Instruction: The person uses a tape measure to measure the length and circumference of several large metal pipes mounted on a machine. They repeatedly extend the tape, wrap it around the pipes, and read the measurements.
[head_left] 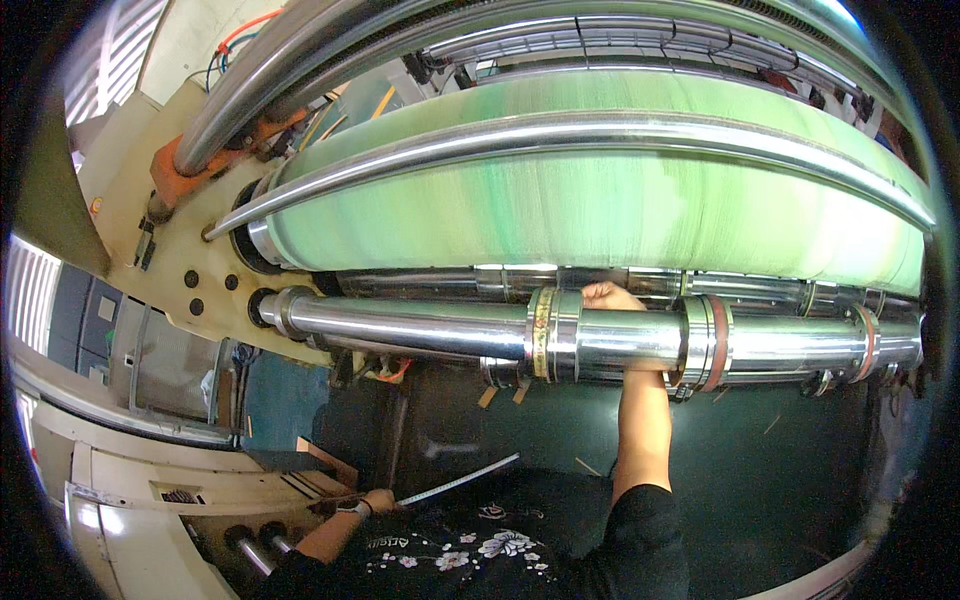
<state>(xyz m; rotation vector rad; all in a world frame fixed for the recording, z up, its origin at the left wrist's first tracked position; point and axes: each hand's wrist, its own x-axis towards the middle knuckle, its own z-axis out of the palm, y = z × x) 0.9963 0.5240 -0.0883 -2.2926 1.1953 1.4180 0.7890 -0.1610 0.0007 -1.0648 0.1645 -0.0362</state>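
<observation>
A long polished metal shaft point(420, 325) with ring collars runs across in front of me. My right hand point(612, 296) reaches beneath it and comes up along its far side, fingers curled close to a wide collar point(553, 333). What those fingers grip, if anything, is hidden. Right of that forearm sits another collar with a reddish-brown band point(718, 343). Down at the lower left, my left hand point(378, 501) is closed around one end of a thin white ruler point(460, 479), which points up to the right, away from the shaft.
Beyond the shaft lies a large pale-green roll point(600, 205) with a bright metal bar point(560, 135) across it. A cream machine side plate point(185, 250) holds the shaft's left end. Cream machine panels point(130, 500) stand at lower left, near two short metal rollers point(250, 548).
</observation>
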